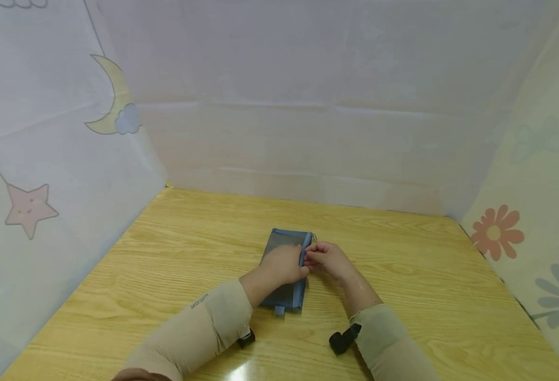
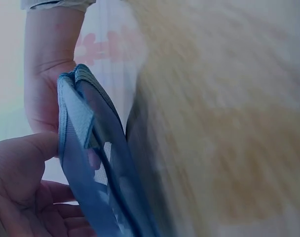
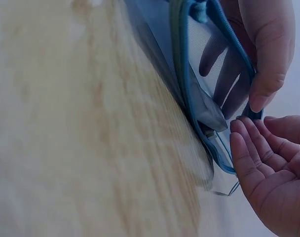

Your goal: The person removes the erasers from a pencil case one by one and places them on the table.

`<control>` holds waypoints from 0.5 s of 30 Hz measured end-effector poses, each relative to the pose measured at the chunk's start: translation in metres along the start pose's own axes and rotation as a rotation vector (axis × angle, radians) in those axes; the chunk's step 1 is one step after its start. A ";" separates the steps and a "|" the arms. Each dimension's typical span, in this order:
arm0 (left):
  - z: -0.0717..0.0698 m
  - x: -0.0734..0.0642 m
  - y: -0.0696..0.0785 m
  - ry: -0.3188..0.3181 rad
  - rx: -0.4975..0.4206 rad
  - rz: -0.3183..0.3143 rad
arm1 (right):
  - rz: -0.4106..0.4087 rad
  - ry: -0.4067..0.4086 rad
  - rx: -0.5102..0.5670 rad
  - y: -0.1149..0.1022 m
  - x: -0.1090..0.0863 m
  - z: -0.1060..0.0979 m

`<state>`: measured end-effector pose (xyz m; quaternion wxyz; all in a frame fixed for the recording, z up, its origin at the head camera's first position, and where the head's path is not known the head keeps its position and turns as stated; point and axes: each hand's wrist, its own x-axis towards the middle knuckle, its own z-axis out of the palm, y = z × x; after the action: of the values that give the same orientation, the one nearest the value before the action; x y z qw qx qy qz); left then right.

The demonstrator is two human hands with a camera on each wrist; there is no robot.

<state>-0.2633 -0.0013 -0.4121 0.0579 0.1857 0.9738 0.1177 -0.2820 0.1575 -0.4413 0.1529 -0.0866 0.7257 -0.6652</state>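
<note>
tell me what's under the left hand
In the head view, a blue-trimmed mesh pouch lies under the left hand. Its far end and its near end with a small tab show; the hand hides part of the middle.

Small print (image 1: 199, 301), left sleeve (image 1: 189, 330) — illegible, no readable text

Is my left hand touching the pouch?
Touching: the right wrist view shows the left hand holding the pouch between thumb and fingers.
</note>
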 end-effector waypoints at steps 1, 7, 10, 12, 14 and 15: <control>-0.001 0.001 -0.001 0.011 -0.027 0.002 | -0.003 -0.004 0.000 0.000 0.000 0.000; -0.005 0.002 -0.010 0.045 -0.161 -0.004 | -0.010 -0.006 -0.045 -0.002 0.000 -0.001; -0.006 0.002 -0.013 0.036 -0.203 -0.024 | -0.015 -0.013 -0.065 -0.003 -0.001 -0.002; -0.006 0.003 -0.015 0.029 -0.242 -0.032 | -0.015 -0.013 -0.070 -0.003 -0.001 -0.003; -0.005 0.005 -0.018 0.029 -0.272 -0.025 | -0.021 -0.015 -0.075 -0.003 -0.001 -0.004; -0.004 0.006 -0.020 0.030 -0.289 -0.022 | -0.020 -0.013 -0.075 -0.003 -0.002 -0.004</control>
<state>-0.2762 -0.0180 -0.4136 0.0708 0.1631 0.9495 0.2587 -0.2823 0.1616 -0.4374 0.1474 -0.1040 0.7482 -0.6385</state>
